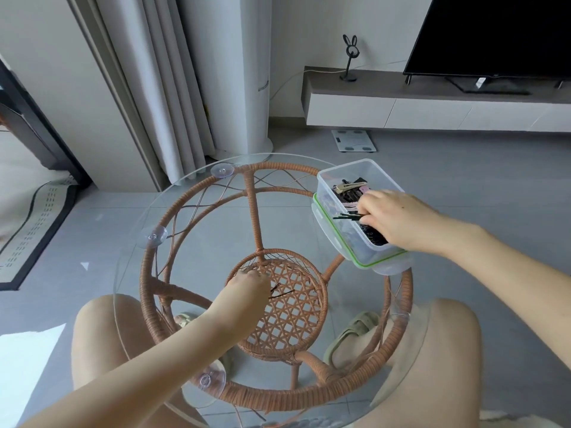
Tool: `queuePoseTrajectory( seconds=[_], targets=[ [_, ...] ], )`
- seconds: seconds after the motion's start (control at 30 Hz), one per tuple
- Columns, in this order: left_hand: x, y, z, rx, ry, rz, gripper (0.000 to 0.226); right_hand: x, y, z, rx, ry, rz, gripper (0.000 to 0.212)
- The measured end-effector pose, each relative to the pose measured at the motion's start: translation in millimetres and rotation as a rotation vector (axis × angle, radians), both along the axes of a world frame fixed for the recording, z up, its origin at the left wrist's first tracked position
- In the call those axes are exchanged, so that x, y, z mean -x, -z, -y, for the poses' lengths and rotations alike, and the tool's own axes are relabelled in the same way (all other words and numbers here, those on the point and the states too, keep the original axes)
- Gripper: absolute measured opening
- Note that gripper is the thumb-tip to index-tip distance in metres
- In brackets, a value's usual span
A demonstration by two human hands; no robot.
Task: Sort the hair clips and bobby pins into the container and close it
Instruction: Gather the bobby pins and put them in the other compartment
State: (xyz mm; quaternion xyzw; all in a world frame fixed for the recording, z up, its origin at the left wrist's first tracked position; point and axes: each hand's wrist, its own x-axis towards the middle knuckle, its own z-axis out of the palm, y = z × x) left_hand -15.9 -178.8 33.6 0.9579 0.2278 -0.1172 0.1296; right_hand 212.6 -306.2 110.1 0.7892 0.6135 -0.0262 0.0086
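While the person is sitting at a round glass table [133, 242] on a wicker frame, both hands are working at once. The right hand [398, 220] is reaching into a clear plastic container [346, 173] at the table's far right edge, fingers pinched on a small bundle of dark bobby pins [347, 216] whose long axis is pointing left, across the box. Hair clips [349, 186] are already lying inside, and the container is sitting on its green-rimmed lid [333, 234], so it is not yet closed. Nearer the person, at the table's centre, the left hand [247, 288] is curling its fingertips onto a few loose pins [279, 292] that are lying roughly left to right on the glass. These pins are well apart from the container, which lies up and to the right, so the left hand is far nearer to them.
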Motion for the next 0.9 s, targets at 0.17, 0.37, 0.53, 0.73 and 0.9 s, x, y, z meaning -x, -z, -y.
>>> queuePoseTrajectory(
  seconds=[0.17, 0.37, 0.53, 0.73, 0.9],
  targets=[
    [-11.0, -2.5, 6.8, -0.007, 0.005, -0.081, 0.02, -40.0, -0.7, 17.3, 0.183, 0.012, 0.3, 0.02],
    [-17.2, -16.2, 2.9, 0.051, 0.013, -0.16, 0.022, -54.2, 13.6, 16.0, 0.207, 0.05, 0.104, 0.017],
    [-27.0, -49.5, -4.3, 0.13, -0.017, -0.064, 0.027, -54.6, 13.7, 22.6, 0.008, 0.123, 0.036, 0.019],
    [-95.7, -94.1, 0.2, 0.278, 0.013, 0.13, 0.017, -57.2, 6.8, 43.4, -0.291, 0.193, 0.004, 0.015],
    [-187.8, -102.0, 29.7, 0.341, 0.02, 0.179, 0.035, -54.2, 9.8, 58.0, -0.311, 0.258, -0.004, 0.016]
  ],
)
